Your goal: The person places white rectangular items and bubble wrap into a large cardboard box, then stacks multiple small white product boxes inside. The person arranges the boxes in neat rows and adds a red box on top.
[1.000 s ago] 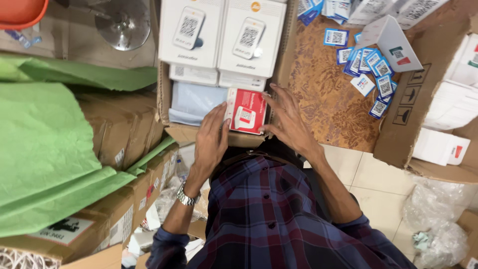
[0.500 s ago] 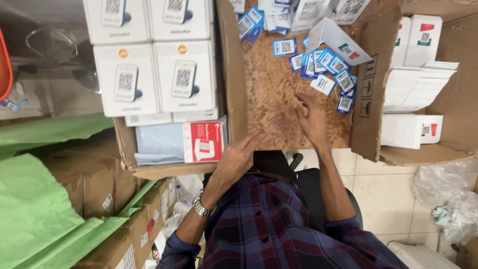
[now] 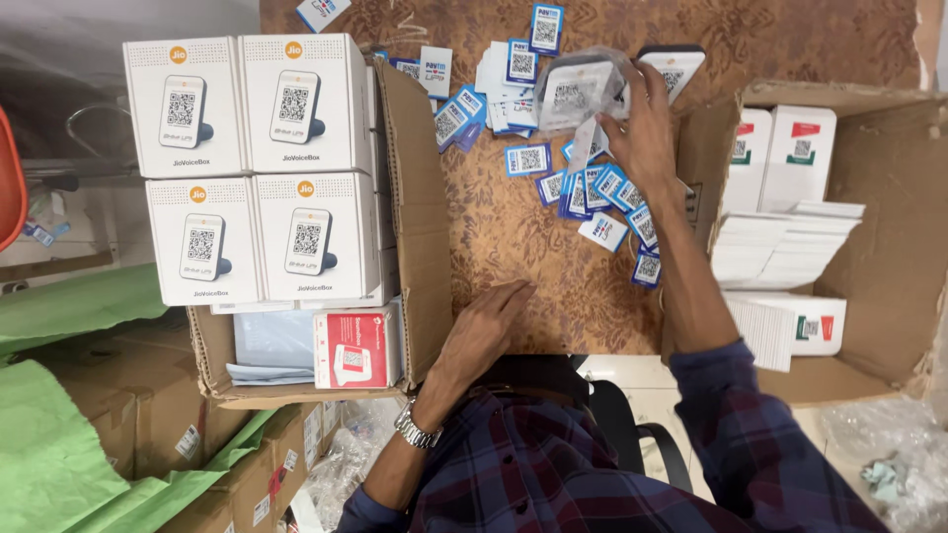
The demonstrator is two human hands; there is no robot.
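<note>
Plastic-wrapped white device (image 3: 578, 91) sits at the far side of the patterned tabletop (image 3: 513, 237), gripped by the right hand (image 3: 647, 133), whose fingers curl around its edge. A big cardboard carton (image 3: 420, 207) of white boxes stands left. The left hand (image 3: 484, 331) rests flat and empty, fingers loosely spread. Small blue-and-white cards (image 3: 602, 192) lie scattered beneath the device.

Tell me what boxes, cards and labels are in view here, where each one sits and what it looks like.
White device boxes: four square faces, grouped in the left carton.
Red and white box: lower in the same carton.
Blue and white cards: scattered on the brown patterned table.
Plastic-wrapped white device: at the right hand.
White boxes: in the right carton, red corner marks.
Left hand: resting on the table.
</note>
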